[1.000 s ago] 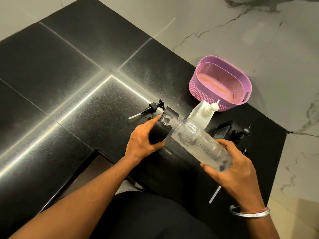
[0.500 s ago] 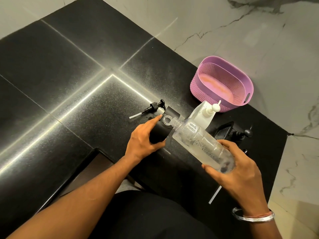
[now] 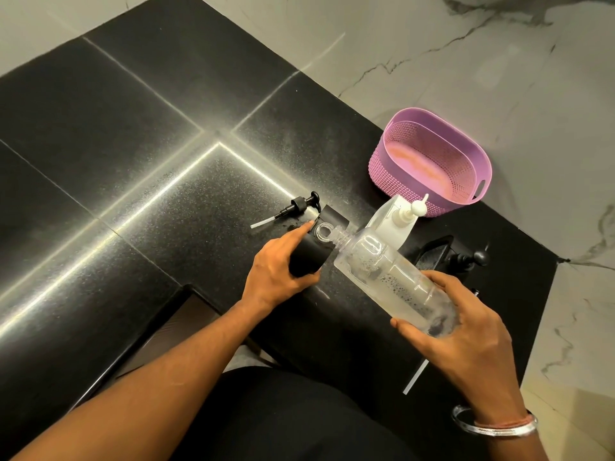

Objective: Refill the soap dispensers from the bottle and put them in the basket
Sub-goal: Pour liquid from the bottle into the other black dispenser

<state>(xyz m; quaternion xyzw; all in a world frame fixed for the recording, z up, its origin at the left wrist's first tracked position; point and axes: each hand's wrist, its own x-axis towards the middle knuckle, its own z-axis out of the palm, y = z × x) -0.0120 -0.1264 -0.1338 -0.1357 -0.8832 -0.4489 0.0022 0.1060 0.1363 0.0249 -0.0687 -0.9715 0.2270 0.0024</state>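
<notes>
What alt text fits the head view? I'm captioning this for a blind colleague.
A person's right hand tips a clear bottle toward the open top of a black dispenser gripped by the left hand. A loose black pump and an empty pink basket sit on the dark counter.

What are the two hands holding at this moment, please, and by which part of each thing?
The left hand grips the black dispenser around its body; the right hand holds the clear bottle at its base end.
</notes>
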